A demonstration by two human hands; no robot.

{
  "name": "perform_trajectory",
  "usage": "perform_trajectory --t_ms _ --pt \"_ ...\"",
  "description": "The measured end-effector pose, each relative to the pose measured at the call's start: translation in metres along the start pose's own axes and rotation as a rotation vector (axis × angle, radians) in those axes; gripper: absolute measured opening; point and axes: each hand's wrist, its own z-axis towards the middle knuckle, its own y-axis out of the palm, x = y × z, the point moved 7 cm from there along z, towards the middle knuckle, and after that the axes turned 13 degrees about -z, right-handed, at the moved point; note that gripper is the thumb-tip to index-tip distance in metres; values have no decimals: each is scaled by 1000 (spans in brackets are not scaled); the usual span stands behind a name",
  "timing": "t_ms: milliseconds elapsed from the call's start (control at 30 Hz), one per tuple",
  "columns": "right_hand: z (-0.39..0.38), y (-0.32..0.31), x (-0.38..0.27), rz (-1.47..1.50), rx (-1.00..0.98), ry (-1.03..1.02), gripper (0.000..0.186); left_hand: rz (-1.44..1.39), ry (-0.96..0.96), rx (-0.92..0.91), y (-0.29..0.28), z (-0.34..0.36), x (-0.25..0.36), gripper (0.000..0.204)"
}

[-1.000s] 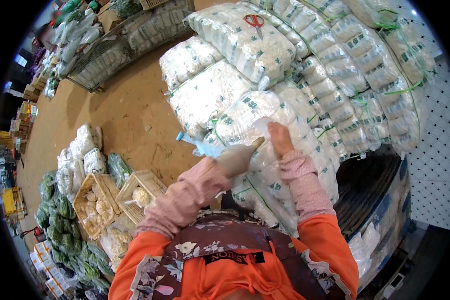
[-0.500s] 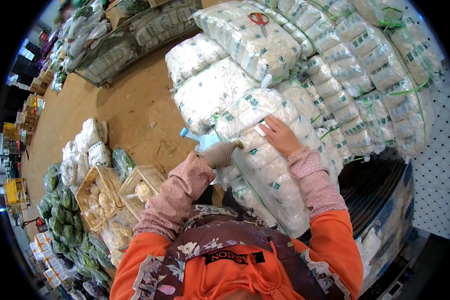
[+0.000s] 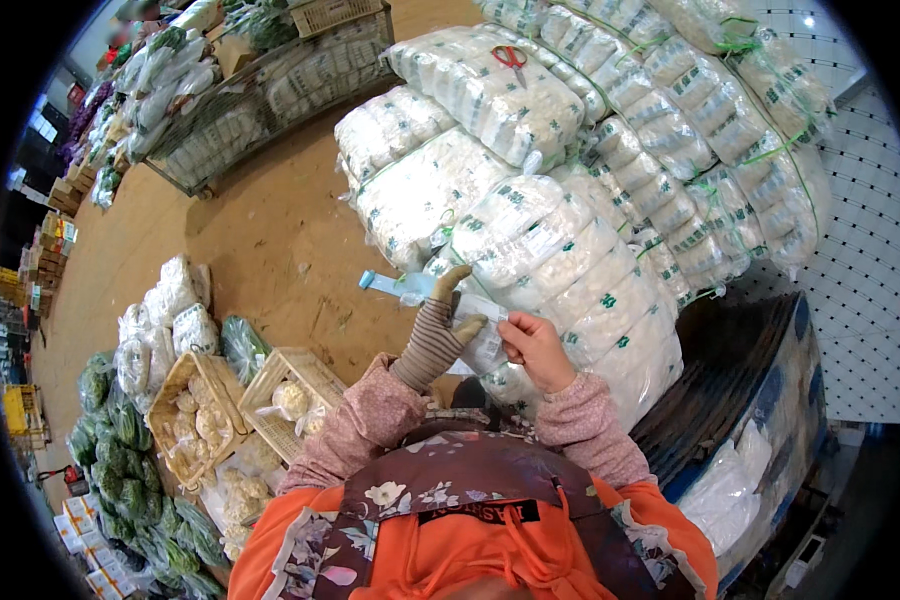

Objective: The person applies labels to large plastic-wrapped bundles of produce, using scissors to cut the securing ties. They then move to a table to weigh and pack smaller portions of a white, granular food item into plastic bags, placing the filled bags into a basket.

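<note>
Left hand (image 3: 438, 335) – in a striped knit glove, fingers half curled, grasping a small clear pouch w/ a pale blue end (image 3: 395, 286); the pouch sticks out to the left of the glove, over the brown floor (image 3: 270, 250). Right hand (image 3: 535, 345) – bare, thumb and forefinger pinched on a thin white strip or film edge (image 3: 485, 308) that runs between the two hands. Whether that strip belongs to the pouch or to the sack behind it – cannot tell.

Both hands sit just in front of the nearest big clear sack of white packets (image 3: 570, 280), touching or nearly touching its lower face. That sack lies at the foot of a tall stack of like sacks (image 3: 670, 150), tied w/ green cord. Red-handled scissors (image 3: 511, 58) lie on top of an upper sack, well apart from the hands.

Handling, as judged: pouch is light, soft film, prob. slippery – best pinched at the flat sealed end, not the middle. The strip is flimsy and would tear if pulled hard; hold near the root. The sacks look heavy and slack, contents shift; take by the cord or a gathered corner, film alone may split.

Elsewhere: wicker baskets (image 3: 205, 400) w/ pale produce at lower left, bagged greens (image 3: 120, 440) beside them, a dark pallet or crate (image 3: 730, 380) to the right under the stack.
</note>
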Motion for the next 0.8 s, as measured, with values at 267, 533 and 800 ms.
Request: perform_trajectory --t_ms 267,533,800 --pt "-44 24 2 -29 223 -76 9 -260 -404 -125 -17 -72 -30 47" --pt "-83 50 -77 -1238 430 -740 31 -12 -346 -172 1 -78 -39 34" --pt "-81 -153 -19 262 273 -192 28 159 -604 -293 25 -75 -34 51"
